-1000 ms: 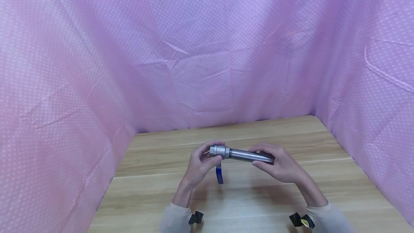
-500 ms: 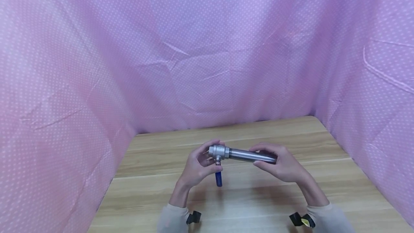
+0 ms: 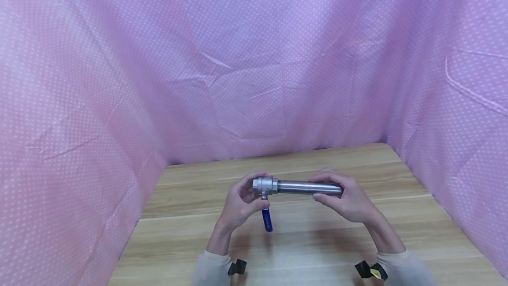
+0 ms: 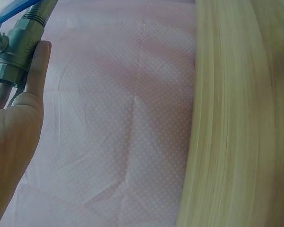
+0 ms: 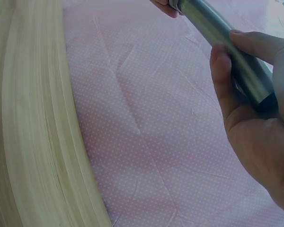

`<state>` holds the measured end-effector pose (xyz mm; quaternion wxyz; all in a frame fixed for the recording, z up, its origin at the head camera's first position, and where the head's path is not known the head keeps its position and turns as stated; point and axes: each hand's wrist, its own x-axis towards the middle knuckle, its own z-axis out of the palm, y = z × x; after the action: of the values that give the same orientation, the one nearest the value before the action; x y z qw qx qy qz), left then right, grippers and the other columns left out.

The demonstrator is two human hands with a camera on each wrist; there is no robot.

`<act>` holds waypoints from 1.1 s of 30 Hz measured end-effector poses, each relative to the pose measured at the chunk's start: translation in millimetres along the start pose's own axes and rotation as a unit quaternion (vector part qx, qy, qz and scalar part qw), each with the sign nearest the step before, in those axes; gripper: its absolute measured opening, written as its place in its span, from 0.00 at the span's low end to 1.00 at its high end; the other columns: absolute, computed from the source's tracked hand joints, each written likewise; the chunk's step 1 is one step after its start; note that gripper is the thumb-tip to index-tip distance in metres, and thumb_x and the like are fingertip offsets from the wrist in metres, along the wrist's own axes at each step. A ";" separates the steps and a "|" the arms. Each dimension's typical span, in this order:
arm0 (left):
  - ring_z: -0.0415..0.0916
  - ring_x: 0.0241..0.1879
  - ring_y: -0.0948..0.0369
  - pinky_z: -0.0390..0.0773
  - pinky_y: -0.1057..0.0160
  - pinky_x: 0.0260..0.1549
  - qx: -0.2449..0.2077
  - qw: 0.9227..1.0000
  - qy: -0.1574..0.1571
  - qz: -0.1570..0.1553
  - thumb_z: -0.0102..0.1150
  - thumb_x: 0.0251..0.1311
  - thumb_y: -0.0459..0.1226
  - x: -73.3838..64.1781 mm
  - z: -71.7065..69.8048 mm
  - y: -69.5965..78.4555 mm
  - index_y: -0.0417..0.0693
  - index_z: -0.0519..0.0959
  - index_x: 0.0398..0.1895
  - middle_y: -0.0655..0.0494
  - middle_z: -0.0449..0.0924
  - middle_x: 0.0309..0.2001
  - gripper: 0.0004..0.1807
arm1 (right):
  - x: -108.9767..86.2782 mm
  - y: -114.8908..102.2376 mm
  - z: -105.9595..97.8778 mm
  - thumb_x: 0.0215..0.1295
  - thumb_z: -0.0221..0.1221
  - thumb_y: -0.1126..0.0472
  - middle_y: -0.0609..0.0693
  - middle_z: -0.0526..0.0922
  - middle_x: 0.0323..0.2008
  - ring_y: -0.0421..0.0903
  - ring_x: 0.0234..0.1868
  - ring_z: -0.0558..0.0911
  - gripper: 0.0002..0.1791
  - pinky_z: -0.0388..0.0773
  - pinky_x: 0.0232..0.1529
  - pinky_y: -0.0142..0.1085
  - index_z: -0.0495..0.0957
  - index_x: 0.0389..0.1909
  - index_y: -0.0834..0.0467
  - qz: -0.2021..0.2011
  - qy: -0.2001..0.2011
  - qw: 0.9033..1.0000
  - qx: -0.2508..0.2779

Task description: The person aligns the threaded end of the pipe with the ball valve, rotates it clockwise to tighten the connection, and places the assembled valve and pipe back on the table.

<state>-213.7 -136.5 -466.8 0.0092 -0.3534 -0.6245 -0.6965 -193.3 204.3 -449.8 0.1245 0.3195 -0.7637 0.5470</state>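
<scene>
I grip the valve [image 3: 263, 185] tight in my left hand [image 3: 238, 204] and the pipe [image 3: 309, 186] in my right hand [image 3: 349, 202], keeping both in a straight line.

your right hand [image 3: 349, 202] covers the far end of the metal pipe [image 3: 307, 186] in the head view, so you cannot see how that end finishes. the left hand [image 3: 242, 202] hides part of the valve body [image 3: 263, 185]. the print on the blue handle [image 3: 267, 221] is too small to read. in the left wrist view the handle is cut off by the top edge, and the worktop [image 4: 236, 118] is blurred.
</scene>
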 end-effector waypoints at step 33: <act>0.85 0.60 0.63 0.92 0.62 0.64 0.016 0.999 0.037 -0.005 0.82 0.58 0.25 1.2 -0.9 -1.0 0.31 0.78 0.72 0.21 0.79 0.68 0.37 | 2.7 3.1 0.4 0.80 0.62 0.76 0.53 0.84 0.31 0.37 0.29 0.82 0.16 0.84 0.24 0.33 0.82 0.63 0.65 0.023 0.008 0.999 0.039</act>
<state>-215.5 -136.6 -467.0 0.0346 -0.3240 -0.6362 -0.6994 -197.2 203.6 -450.8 0.1058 0.3022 -0.7479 0.5815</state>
